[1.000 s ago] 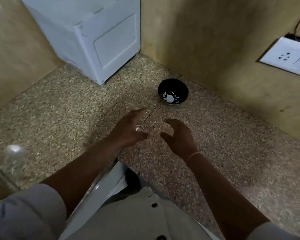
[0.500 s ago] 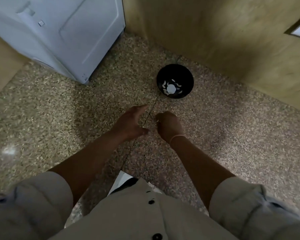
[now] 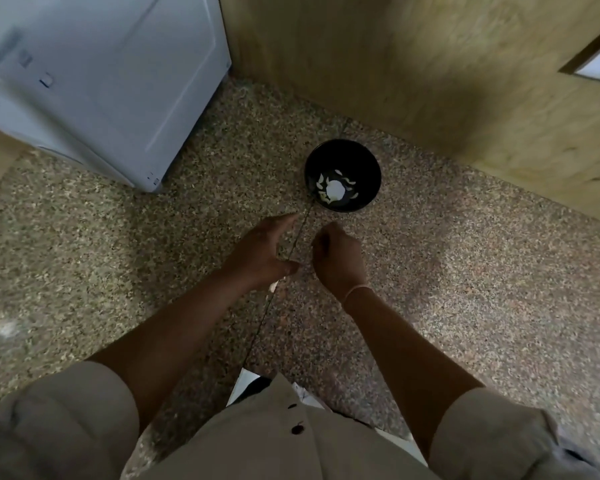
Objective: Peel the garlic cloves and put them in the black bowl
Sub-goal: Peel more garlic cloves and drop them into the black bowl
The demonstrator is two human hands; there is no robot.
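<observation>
Left grip (image 3: pixel 260 251) spread open, fingers straight, thumb stuck out toward the right grip (image 3: pixel 338 254); right grip closed into a fist, knuckles up, inside hidden, so cannot tell whether anything held; narrow gap between the two, not touching. Just beyond the right grip, round black bowl (image 3: pixel 368 161) upright on the speckled stone worktop (image 3: pixel 465 306); white garlic pieces (image 3: pixel 335 192) on its bottom. Thin dark seam (image 3: pixel 300 230) in the worktop between the grips, reaching the bowl's near rim; small pale scrap (image 3: pixel 274 285) just below the left grip's thumb. Beyond the left grip and well apart, white box-shaped appliance (image 3: pixel 101 81), one corner edge nearest; yellowish wood-patterned wall (image 3: pixel 395 64) close behind the bowl's far rim; wide stretches of worktop to the outer side of each grip.
</observation>
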